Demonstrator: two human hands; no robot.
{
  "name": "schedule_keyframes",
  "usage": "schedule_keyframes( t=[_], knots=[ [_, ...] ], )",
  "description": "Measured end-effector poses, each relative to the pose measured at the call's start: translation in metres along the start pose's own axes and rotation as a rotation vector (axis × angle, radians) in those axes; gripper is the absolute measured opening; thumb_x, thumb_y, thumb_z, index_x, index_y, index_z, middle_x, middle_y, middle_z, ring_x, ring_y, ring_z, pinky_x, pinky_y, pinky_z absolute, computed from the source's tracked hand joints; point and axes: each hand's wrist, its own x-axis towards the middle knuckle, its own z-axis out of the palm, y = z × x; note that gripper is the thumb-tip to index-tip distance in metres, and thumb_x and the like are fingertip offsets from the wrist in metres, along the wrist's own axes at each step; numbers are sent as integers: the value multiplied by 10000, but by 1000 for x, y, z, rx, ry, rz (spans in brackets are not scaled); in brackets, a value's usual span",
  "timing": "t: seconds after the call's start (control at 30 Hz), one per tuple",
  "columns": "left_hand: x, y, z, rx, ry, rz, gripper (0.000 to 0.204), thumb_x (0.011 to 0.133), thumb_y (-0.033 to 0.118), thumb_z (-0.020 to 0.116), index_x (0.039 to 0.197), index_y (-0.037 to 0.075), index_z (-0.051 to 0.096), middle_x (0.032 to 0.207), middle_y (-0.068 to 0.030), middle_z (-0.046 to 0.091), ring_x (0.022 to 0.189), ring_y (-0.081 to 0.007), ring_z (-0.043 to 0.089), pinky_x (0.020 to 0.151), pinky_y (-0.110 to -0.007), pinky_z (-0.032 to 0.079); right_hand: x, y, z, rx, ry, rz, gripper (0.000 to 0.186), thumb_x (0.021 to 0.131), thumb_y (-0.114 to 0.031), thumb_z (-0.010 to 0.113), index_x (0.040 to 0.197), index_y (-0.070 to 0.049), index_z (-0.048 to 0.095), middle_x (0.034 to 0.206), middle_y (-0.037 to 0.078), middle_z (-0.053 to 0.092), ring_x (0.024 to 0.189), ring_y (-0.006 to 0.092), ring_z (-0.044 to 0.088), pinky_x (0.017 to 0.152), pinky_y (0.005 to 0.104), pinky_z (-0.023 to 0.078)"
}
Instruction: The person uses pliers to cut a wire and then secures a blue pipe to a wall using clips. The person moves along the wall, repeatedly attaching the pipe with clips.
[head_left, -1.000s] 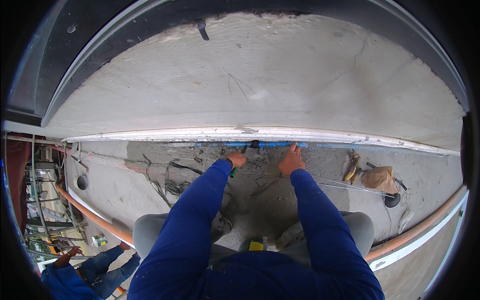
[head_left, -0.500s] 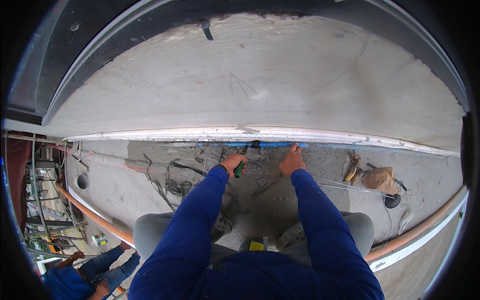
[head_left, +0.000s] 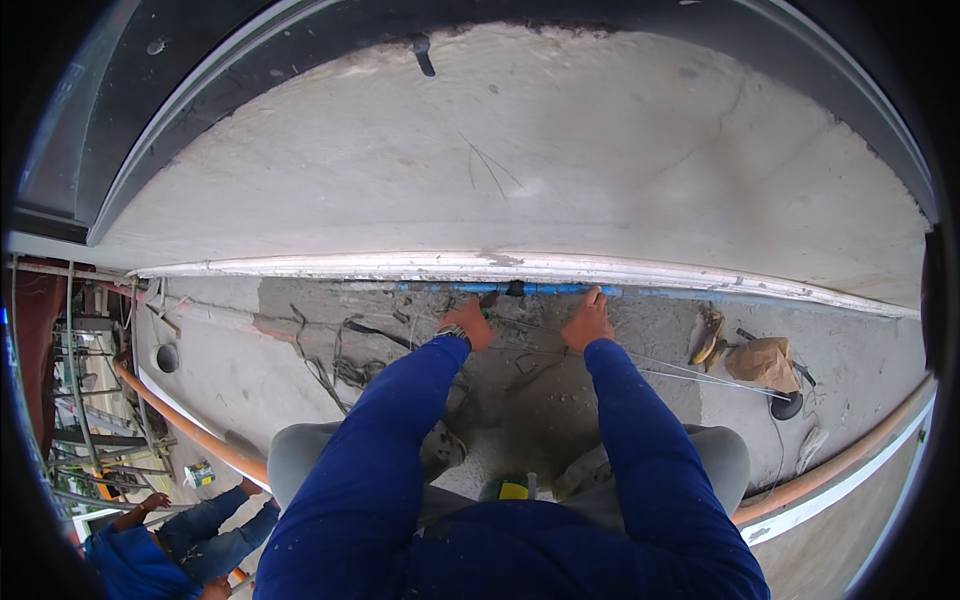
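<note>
A blue pipe (head_left: 552, 289) runs along the foot of the wall, with a black band or fitting (head_left: 516, 288) around it. My left hand (head_left: 468, 324) is closed on a green-handled tool (head_left: 486, 312), just left of the black band. Most of the tool is hidden by the hand, so its kind does not show. My right hand (head_left: 588, 324) has its fingertips over the blue pipe, right of the band, and seems to grip it. Thin metal rods (head_left: 690, 371) lie on the floor, reaching from near my hands toward the right.
Brown paper bag (head_left: 764, 362), worn yellowish gloves (head_left: 708, 338) and a black round piece (head_left: 786, 405) lie right. Dark straps (head_left: 352, 372) lie left, beyond them a floor hole (head_left: 166, 358). An orange pipe (head_left: 190, 424) edges the floor. Lower left, another person (head_left: 150, 550) sits near scaffolding.
My left hand has turned and moved slightly up toward the pipe, now covering most of the green handle. My right hand stays at the pipe. The view has shifted a little.
</note>
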Motion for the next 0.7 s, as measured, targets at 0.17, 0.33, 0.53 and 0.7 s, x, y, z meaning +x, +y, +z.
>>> schedule_keyframes(
  t=[0.17,0.33,0.53,0.7],
  knots=[
    [46,-79,46,449,139,-62,756,994,309,661,1626,38,346,969,-262,764,664,-411,695,557,-641,523,1,-28,7,28,-2,-82,1020,857,-243,727,1608,98,126,1622,292,309,1474,436,426,1136,493,477],
    [41,-50,76,286,90,27,733,949,323,691,1560,13,432,1158,-281,728,896,-402,718,665,-613,540,1,-13,4,25,-4,-33,1011,857,-231,711,1607,101,119,1622,283,310,1482,424,418,1143,483,472],
    [-14,34,9,-742,-94,-224,572,936,221,694,1422,-26,523,1205,-208,670,938,-298,690,662,-490,558,4,8,1,24,9,3,1018,851,-227,711,1608,100,114,1623,277,307,1481,424,419,1141,476,474],
    [-36,21,0,-1548,-217,-286,214,927,169,698,1084,67,594,790,-43,569,627,-214,552,586,-439,491,1,-10,3,8,-8,-27,1016,858,-238,712,1609,97,115,1635,286,288,1489,429,410,1143,476,471]
  ],
)
